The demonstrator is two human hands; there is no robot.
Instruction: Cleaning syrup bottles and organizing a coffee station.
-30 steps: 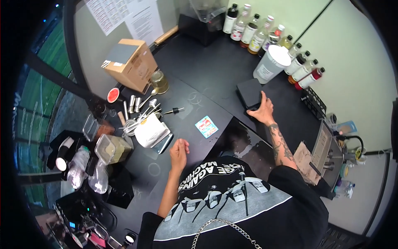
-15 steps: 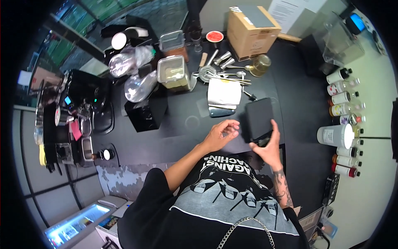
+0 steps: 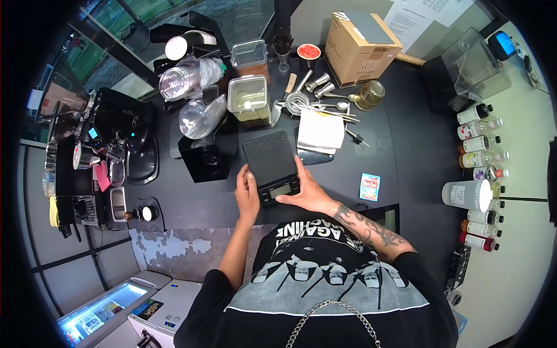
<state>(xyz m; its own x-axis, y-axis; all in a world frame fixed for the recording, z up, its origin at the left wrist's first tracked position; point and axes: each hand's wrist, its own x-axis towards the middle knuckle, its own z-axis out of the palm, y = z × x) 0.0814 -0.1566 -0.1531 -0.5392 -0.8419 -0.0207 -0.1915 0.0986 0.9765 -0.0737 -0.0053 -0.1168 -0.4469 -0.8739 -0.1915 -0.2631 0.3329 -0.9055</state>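
A flat black digital scale [image 3: 270,158] with a ribbed top and a small grey display at its near end is between my two hands, over the middle of the counter. My left hand [image 3: 248,197] holds its left edge near the front corner. At the right edge, my right hand [image 3: 307,191] has its fingers along the side and its thumb by the display. Just beyond the scale to the right lies a stack of white napkins [image 3: 320,130] on a dark, flat device [image 3: 316,158]. A small blue, white and red packet [image 3: 369,187] rests farther right.
Bar tools, among them a coil strainer [image 3: 297,103] and jiggers [image 3: 324,90], lie behind the napkins. A cardboard box [image 3: 362,49] stands at the back. Lidded containers [image 3: 248,101] and a black box [image 3: 206,159] are to the left; bottles [image 3: 478,145] line the right wall.
The scale has moved left from the right part of the counter, in my right hand. My left hand has come onto its left edge. The packet on the counter is now visible.
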